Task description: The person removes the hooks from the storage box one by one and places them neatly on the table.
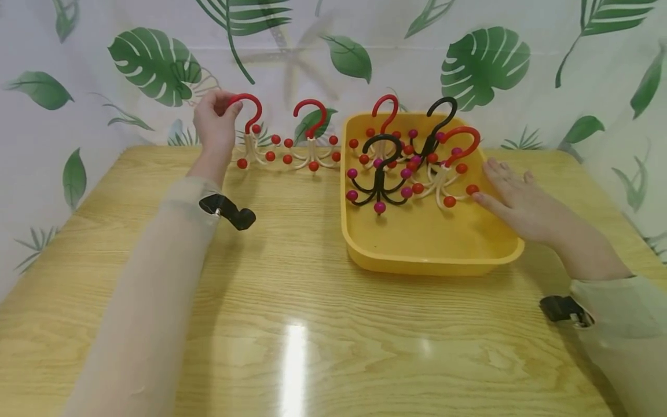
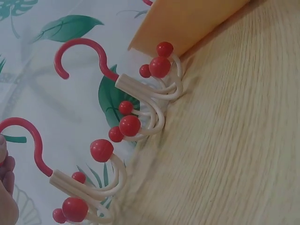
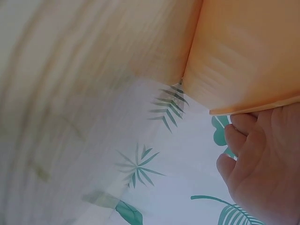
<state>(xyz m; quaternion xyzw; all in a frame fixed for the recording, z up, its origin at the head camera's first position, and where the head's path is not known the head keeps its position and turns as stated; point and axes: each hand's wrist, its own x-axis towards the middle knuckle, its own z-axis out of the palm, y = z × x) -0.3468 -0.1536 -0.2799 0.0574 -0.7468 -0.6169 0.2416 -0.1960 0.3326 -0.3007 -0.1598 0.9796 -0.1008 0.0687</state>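
Left hand (image 1: 216, 124), far left: thumb and fingers pinched on red hook of cream hanger (image 1: 250, 146), at far edge of table (image 1: 250, 301). Next right: second cream hanger (image 1: 311, 147), just beside yellow tray (image 1: 417, 238). Inside, far half: two black hangers (image 1: 380, 182), two red-hooked hangers (image 1: 443, 174). Right hand (image 1: 521, 202): outstretched, thumb apart, laid against right rim.

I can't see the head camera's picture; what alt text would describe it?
A person's left-hand grip pinches a red-hooked hanger at the back of a wooden table, beside a matching hanger. The right-hand grip rests at the right edge of a yellow tub holding four more hangers.
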